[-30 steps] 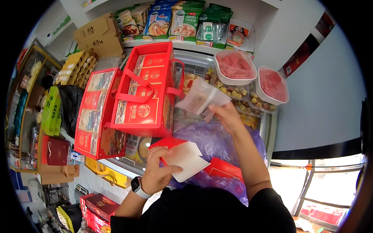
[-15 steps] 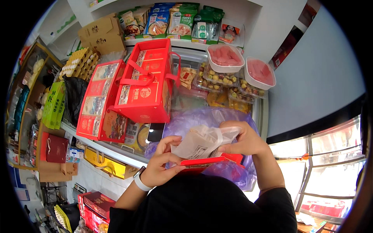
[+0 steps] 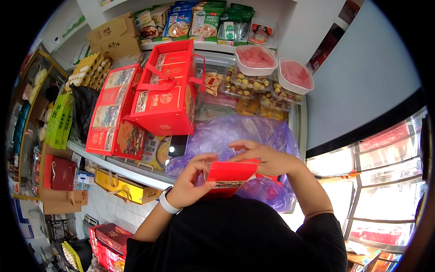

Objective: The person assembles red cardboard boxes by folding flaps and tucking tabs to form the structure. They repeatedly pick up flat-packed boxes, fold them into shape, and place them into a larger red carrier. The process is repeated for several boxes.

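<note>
In front of my body, my left hand (image 3: 192, 177) grips a small red carton (image 3: 232, 171) by its left side, thumb on the near face and fingers behind. The carton's red flap stands up toward me. My right hand (image 3: 267, 159) lies over the carton's far right edge, fingers stretched leftward and apart; some fingertips are hidden behind the flap. No white packet shows now. Beneath both hands spreads a crumpled purple plastic bag (image 3: 235, 131), with more red packaging in it beside my right wrist. A dark phone (image 3: 178, 145) lies left of the bag.
Two big red gift boxes (image 3: 164, 109) with ribbon handles stand on the freezer top to the left. Clear fruit packs (image 3: 253, 84) and white tubs of pink meat (image 3: 256, 60) sit at the far right. Egg trays (image 3: 88, 71) and a black bag (image 3: 84, 109) are further left.
The white packet that both hands held at the carton's mouth has gone from sight. The flap has come upright, and my right hand has moved left over the carton with its fingers spread.
</note>
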A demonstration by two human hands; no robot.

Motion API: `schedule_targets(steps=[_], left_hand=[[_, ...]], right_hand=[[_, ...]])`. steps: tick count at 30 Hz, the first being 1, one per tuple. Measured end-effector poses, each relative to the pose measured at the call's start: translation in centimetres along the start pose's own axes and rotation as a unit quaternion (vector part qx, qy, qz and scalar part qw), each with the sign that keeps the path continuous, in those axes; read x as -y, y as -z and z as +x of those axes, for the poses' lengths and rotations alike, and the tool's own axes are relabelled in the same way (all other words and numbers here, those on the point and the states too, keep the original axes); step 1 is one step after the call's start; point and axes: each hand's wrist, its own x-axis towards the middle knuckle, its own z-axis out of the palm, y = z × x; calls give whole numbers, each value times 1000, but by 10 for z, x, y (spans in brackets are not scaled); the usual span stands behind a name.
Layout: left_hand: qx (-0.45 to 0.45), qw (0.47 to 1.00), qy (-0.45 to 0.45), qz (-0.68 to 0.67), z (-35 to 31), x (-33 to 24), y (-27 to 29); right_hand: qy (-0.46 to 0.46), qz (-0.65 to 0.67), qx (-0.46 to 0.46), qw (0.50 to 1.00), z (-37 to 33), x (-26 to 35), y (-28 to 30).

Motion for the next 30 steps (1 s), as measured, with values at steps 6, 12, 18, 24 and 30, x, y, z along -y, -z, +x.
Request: schedule_targets(steps=[6,12,18,24,30], left_hand=[[-53,991,57,-107,5,24,4],[-198,973,48,-106,5,57,17],[-223,972,-63,22,6,89,8],[-174,960,-10,219,-43,135,16],[-98,942,15,320,-55,122,18]], right_hand=[[-73,41,78,993,10,-42,-17],[-206,327,-157,909,19,-67,-39],[-34,187,-367,910,39,-80,-95],[-93,38,-331,938,21,-118,-145],[-75,18,-313,947,12,-111,-156]])
